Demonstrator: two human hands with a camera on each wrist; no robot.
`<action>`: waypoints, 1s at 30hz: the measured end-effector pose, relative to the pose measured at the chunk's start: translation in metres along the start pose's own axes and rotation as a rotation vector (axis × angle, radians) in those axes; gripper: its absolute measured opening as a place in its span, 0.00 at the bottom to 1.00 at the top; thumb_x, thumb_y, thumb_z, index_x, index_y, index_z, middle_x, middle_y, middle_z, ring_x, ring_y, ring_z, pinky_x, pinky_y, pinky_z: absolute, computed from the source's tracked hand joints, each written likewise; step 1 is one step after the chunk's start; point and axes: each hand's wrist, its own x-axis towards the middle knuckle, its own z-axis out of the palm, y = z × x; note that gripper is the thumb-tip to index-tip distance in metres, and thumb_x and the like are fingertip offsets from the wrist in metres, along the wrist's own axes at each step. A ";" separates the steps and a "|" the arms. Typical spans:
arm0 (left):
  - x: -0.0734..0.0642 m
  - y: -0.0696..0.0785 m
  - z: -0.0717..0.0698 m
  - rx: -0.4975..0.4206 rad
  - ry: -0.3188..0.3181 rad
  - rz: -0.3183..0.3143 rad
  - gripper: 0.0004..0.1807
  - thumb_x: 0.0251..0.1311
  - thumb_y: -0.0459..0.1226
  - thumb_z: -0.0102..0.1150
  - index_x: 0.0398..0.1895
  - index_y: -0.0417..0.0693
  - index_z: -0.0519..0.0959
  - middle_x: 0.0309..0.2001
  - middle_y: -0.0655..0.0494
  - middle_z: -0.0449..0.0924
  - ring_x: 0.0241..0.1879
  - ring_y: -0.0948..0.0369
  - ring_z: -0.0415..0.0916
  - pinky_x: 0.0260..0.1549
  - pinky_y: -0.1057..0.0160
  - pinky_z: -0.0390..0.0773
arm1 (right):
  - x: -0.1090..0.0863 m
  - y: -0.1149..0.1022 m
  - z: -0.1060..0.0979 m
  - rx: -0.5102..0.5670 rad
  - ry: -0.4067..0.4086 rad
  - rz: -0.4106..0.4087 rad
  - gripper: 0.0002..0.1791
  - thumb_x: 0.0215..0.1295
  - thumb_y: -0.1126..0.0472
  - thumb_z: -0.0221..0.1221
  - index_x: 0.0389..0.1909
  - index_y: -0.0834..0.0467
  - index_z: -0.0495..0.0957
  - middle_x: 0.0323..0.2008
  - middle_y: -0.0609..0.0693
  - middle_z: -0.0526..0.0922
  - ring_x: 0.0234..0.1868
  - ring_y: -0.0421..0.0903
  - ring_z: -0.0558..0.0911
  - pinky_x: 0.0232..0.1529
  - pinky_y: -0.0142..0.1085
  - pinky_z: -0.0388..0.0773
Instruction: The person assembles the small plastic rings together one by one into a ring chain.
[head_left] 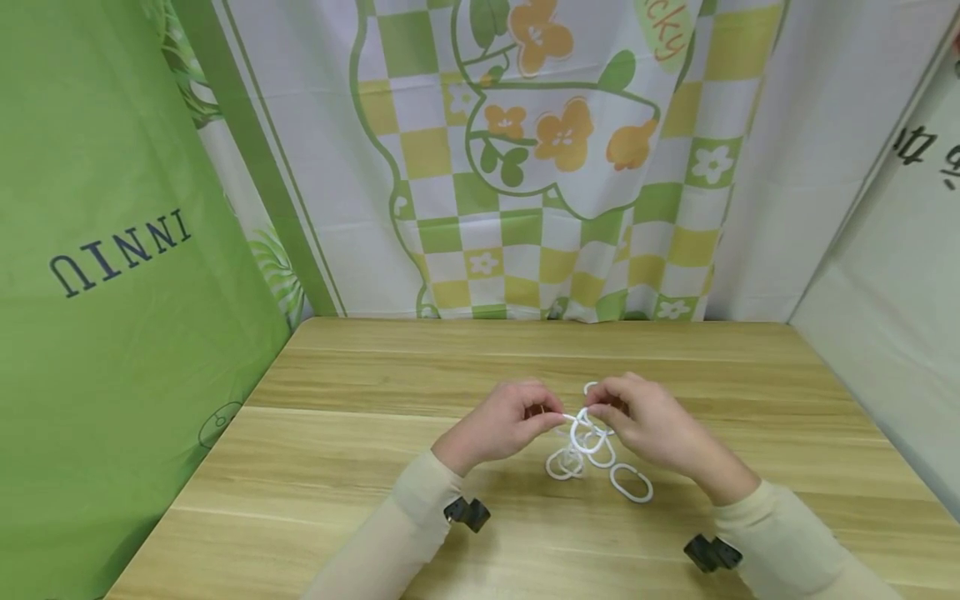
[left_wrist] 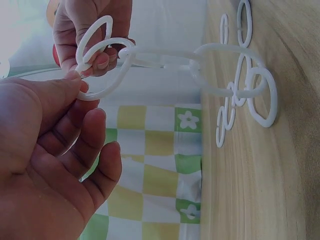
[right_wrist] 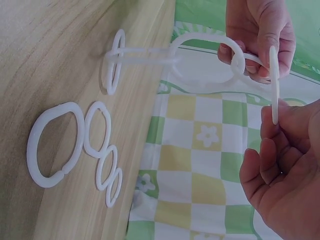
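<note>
My left hand (head_left: 502, 425) pinches a white oval plastic link (left_wrist: 120, 80) between thumb and fingers. From that link hangs a short chain of white links (right_wrist: 207, 36), its lower end near or on the table. Facing it, my right hand (head_left: 652, 421) pinches another white link (right_wrist: 274, 85) between thumb and forefinger. The two held links meet or overlap between the fingertips; whether they are joined cannot be told. Both hands are raised above the table, with the remaining fingers loosely bent.
Several white links lie on the wooden table (head_left: 360, 500) below the hands, one oval link (right_wrist: 32, 150) nearest the right wrist camera. Beyond the table's far edge hangs a checked curtain (head_left: 480, 233). Green cloth (head_left: 112, 375) borders the left side, white cloth (head_left: 892, 317) the right.
</note>
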 end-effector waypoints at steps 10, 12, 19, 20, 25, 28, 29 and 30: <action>-0.002 0.002 -0.001 -0.111 -0.019 0.008 0.04 0.66 0.37 0.62 0.37 0.47 0.83 0.30 0.63 0.77 0.25 0.69 0.70 0.24 0.69 0.73 | -0.001 0.000 0.002 0.000 0.014 0.003 0.02 0.68 0.62 0.61 0.35 0.56 0.81 0.28 0.43 0.73 0.28 0.41 0.70 0.27 0.33 0.71; -0.001 0.002 -0.001 -0.134 -0.023 0.002 0.04 0.66 0.37 0.62 0.38 0.47 0.83 0.30 0.63 0.78 0.25 0.68 0.71 0.25 0.69 0.73 | -0.001 0.000 0.001 0.000 0.029 0.005 0.02 0.68 0.63 0.61 0.36 0.56 0.81 0.28 0.43 0.73 0.29 0.41 0.70 0.27 0.33 0.71; 0.000 0.001 0.002 -0.095 -0.015 -0.048 0.05 0.66 0.40 0.62 0.37 0.49 0.83 0.28 0.66 0.78 0.25 0.69 0.71 0.24 0.70 0.73 | -0.003 -0.005 0.002 0.031 0.078 0.019 0.01 0.67 0.64 0.62 0.37 0.55 0.81 0.28 0.44 0.74 0.28 0.40 0.71 0.26 0.32 0.72; 0.000 0.001 0.002 -0.091 -0.014 -0.052 0.05 0.66 0.40 0.62 0.36 0.49 0.83 0.28 0.66 0.77 0.24 0.69 0.71 0.24 0.70 0.73 | -0.003 -0.005 0.002 0.036 0.086 0.018 0.01 0.67 0.64 0.62 0.38 0.56 0.81 0.28 0.44 0.74 0.28 0.40 0.71 0.26 0.32 0.72; 0.000 0.000 0.003 -0.096 0.008 -0.070 0.04 0.65 0.38 0.63 0.34 0.48 0.82 0.27 0.65 0.77 0.24 0.69 0.71 0.23 0.70 0.73 | -0.003 -0.009 0.002 0.079 0.135 0.020 0.02 0.66 0.65 0.62 0.38 0.56 0.81 0.30 0.45 0.76 0.28 0.40 0.73 0.26 0.33 0.73; 0.001 -0.001 0.003 -0.098 0.030 -0.086 0.03 0.65 0.37 0.62 0.34 0.47 0.82 0.26 0.65 0.77 0.23 0.69 0.70 0.23 0.70 0.73 | -0.003 -0.008 0.003 0.109 0.154 0.030 0.02 0.66 0.65 0.62 0.38 0.56 0.81 0.30 0.45 0.77 0.29 0.41 0.75 0.26 0.33 0.74; 0.001 -0.001 0.003 -0.098 0.037 -0.091 0.03 0.65 0.37 0.62 0.34 0.47 0.82 0.25 0.65 0.76 0.23 0.69 0.70 0.23 0.70 0.73 | -0.003 -0.007 0.003 0.114 0.156 0.035 0.01 0.67 0.64 0.63 0.37 0.55 0.81 0.31 0.44 0.78 0.29 0.41 0.75 0.27 0.33 0.74; 0.001 -0.001 0.003 -0.095 0.044 -0.094 0.04 0.65 0.36 0.62 0.34 0.47 0.82 0.25 0.64 0.76 0.23 0.69 0.70 0.23 0.70 0.72 | -0.003 -0.005 0.003 0.119 0.154 0.040 0.01 0.67 0.63 0.62 0.38 0.55 0.81 0.31 0.44 0.78 0.29 0.41 0.76 0.27 0.34 0.74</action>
